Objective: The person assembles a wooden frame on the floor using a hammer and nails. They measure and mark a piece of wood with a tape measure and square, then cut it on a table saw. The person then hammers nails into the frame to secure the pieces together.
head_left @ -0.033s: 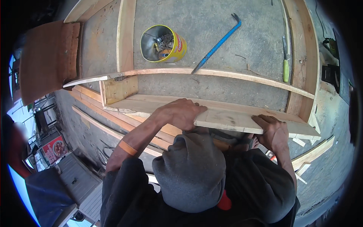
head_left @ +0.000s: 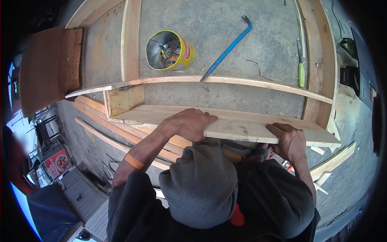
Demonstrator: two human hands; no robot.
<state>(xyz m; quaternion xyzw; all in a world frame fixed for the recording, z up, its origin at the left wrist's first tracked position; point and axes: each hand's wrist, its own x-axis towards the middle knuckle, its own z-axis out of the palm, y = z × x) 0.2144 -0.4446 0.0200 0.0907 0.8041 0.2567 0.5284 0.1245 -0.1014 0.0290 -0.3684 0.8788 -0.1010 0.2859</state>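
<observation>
The wooden frame point(head_left: 242, 82) might rack if pushed unevenly; its near board point(head_left: 246, 127), on the six-o'clock side, could slip or splinter skin, because the bare left hand point(head_left: 191, 124) and, at its three o'clock, right hand point(head_left: 289, 139) grip it, fingers part-curled over. Since the earlier frame, the view shifted slightly; grips match.

Grey floor point(head_left: 193, 18) under yellow tin point(head_left: 188, 51)

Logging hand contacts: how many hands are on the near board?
2: the left hand grips the near board further left; the right hand, nearer its right end. No others show.
</observation>
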